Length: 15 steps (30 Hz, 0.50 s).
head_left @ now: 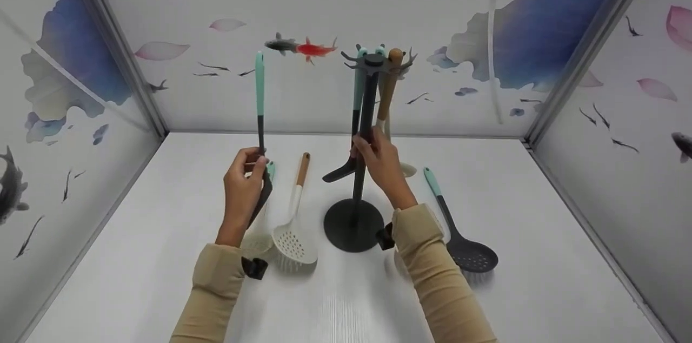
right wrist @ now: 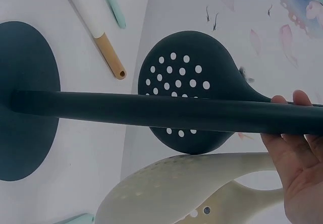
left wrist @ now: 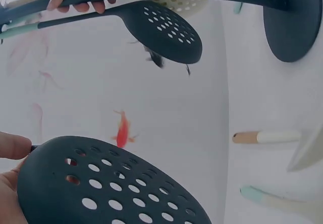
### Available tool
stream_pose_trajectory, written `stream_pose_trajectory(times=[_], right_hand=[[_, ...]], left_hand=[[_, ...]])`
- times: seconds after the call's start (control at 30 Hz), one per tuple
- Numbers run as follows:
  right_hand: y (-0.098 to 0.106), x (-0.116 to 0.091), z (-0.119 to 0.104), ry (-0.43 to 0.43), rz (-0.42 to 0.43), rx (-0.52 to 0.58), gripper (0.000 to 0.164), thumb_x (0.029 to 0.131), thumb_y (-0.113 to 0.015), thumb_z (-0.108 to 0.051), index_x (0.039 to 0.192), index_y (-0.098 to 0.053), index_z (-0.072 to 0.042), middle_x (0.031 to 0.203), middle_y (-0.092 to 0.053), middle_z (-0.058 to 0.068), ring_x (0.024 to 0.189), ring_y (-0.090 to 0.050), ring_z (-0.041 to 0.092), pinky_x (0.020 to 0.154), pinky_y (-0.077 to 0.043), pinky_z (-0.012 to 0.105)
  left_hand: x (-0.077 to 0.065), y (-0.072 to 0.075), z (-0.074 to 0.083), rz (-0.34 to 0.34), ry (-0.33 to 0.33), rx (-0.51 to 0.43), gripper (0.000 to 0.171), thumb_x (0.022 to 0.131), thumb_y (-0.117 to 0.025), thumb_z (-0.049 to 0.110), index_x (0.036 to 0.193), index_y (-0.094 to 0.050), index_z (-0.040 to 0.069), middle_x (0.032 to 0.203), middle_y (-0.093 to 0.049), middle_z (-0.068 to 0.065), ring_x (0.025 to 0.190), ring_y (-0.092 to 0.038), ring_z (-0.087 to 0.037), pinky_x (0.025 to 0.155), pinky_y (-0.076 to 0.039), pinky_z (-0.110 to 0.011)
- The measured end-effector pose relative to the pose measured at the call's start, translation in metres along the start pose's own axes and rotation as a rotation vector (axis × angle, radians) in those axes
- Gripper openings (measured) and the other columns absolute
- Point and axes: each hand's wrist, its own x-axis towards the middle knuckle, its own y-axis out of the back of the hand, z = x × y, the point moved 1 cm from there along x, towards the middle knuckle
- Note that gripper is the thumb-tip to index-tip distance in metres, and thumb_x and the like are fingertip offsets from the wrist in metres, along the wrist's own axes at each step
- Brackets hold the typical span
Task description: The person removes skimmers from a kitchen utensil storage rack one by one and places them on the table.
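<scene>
My left hand (head_left: pixel 243 186) pinches a black skimmer (left wrist: pixel 121 188) at its neck, upright, mint handle pointing up; its holed bowl shows in the left wrist view. It is apart from the black utensil stand (head_left: pixel 354 224). My right hand (head_left: pixel 385 164) holds the stand's pole partway up, fingers behind it in the right wrist view. A black skimmer (right wrist: pixel 186 67) with a mint handle hangs from the hooked top. A utensil with a wooden handle (head_left: pixel 388 86) and pale lower part hangs there too, with another mint top (head_left: pixel 380 51) behind.
On the white table, a white skimmer (head_left: pixel 294 240) with a wooden handle lies left of the stand's base. A pale, mint-handled utensil (head_left: pixel 257 243) is partly hidden by my left arm. A black skimmer (head_left: pixel 471 255) lies at right. Printed walls enclose the table.
</scene>
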Motion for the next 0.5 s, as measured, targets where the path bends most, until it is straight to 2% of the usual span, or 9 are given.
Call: stream_pose_trajectory(times=[0.13, 0.27, 0.37, 0.5], right_hand=[[0.001, -0.001, 0.0, -0.008, 0.005, 0.003, 0.014, 0.097, -0.049, -0.018, 0.097, -0.051, -0.003, 0.081, -0.062, 0.02, 0.075, -0.059, 0.034, 0.067, -0.048, 0.042], [0.001, 0.0, -0.003, -0.013, -0.004, 0.021, 0.016, 0.098, -0.046, -0.011, 0.1, -0.049, 0.004, 0.084, -0.06, 0.028, 0.078, -0.057, 0.042, 0.07, -0.046, 0.054], [0.001, -0.001, -0.008, -0.005, -0.016, 0.031, 0.015, 0.098, -0.045, -0.01, 0.1, -0.049, 0.004, 0.085, -0.059, 0.03, 0.078, -0.056, 0.043, 0.072, -0.045, 0.056], [0.001, -0.002, -0.01, 0.021, -0.008, 0.014, 0.013, 0.098, -0.046, -0.013, 0.098, -0.05, -0.001, 0.082, -0.06, 0.025, 0.075, -0.057, 0.037, 0.067, -0.048, 0.043]], left_hand=[[-0.001, 0.016, -0.013, 0.045, 0.02, 0.02, 0.024, 0.095, -0.052, 0.016, 0.116, -0.058, 0.004, 0.102, -0.062, -0.011, 0.087, -0.056, -0.013, 0.073, -0.047, -0.017], [-0.002, 0.032, -0.03, 0.097, 0.063, 0.064, 0.024, 0.095, -0.052, 0.016, 0.115, -0.058, 0.004, 0.102, -0.061, -0.012, 0.085, -0.055, -0.013, 0.07, -0.045, -0.014], [-0.004, 0.043, -0.044, 0.13, 0.112, 0.116, 0.024, 0.095, -0.051, 0.015, 0.116, -0.057, 0.004, 0.104, -0.061, -0.013, 0.088, -0.054, -0.016, 0.07, -0.043, -0.012], [-0.007, 0.054, -0.062, 0.157, 0.165, 0.153, 0.026, 0.096, -0.049, 0.014, 0.118, -0.055, 0.003, 0.108, -0.059, -0.016, 0.092, -0.051, -0.019, 0.079, -0.041, -0.023]])
